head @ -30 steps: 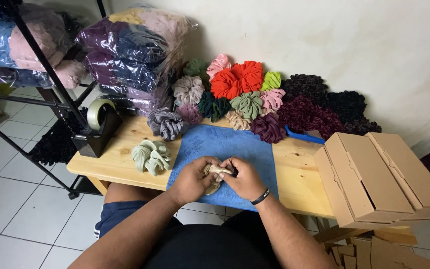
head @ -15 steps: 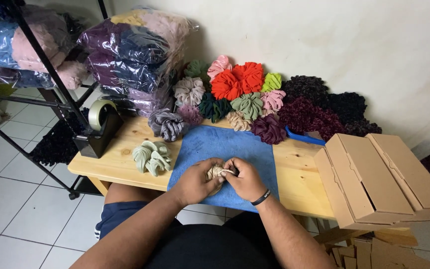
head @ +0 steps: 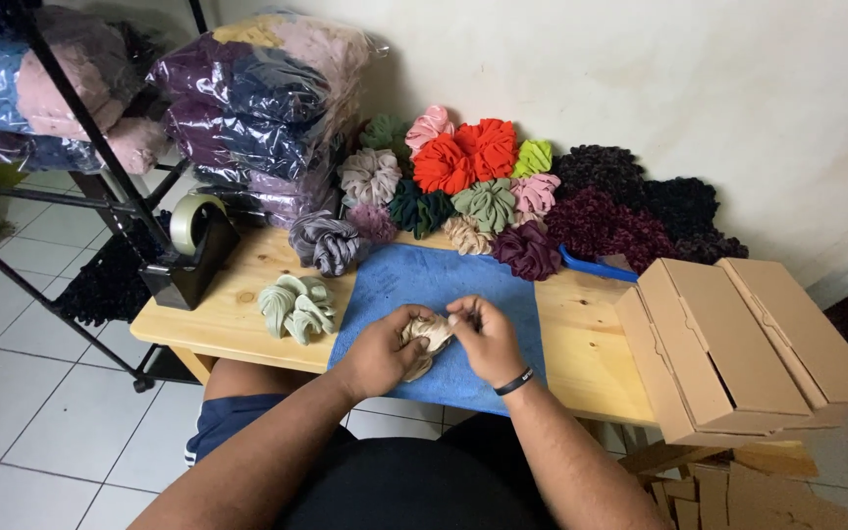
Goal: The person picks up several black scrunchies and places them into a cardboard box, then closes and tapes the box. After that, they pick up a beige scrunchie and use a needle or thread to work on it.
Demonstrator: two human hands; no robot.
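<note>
Head view: our left hand [head: 377,351] and right hand [head: 488,339] meet over the blue cloth mat [head: 414,280] at the near edge of the wooden tabletop [head: 591,334], fingers of both closed on one beige scrunchie [head: 427,337] between them. Sage-green scrunchies [head: 296,306] lie just left of the mat, tape dispenser [head: 191,250] beyond. Mixed-colour scrunchie pile [head: 473,182] sits against the wall; cardboard boxes [head: 738,344] right.
</note>
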